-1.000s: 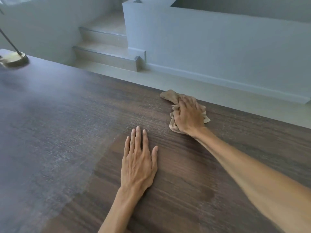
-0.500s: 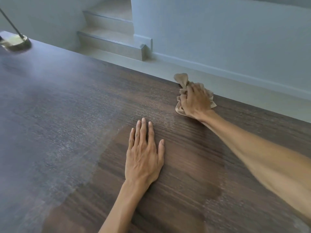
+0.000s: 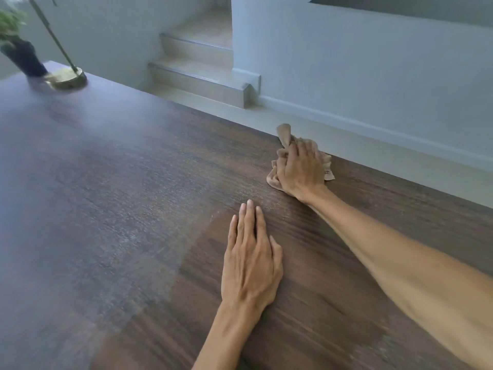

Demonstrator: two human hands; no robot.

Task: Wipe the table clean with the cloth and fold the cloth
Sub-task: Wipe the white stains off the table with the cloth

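Since a second ago your right hand [image 3: 301, 169] has pushed the cloth [image 3: 284, 145] farther out, and a lamp base [image 3: 66, 78] and plant [image 3: 16, 41] have come into view at 10 o'clock. From the head camera: your right hand clenches the bunched cloth at the table's [image 3: 106, 209] far edge, about 1 o'clock. Your left hand [image 3: 250, 263] lies flat, fingers straight, holding nothing. Near you the wood looks darker (wiped, I'd judge); the hazy left stretch and the folding remain.
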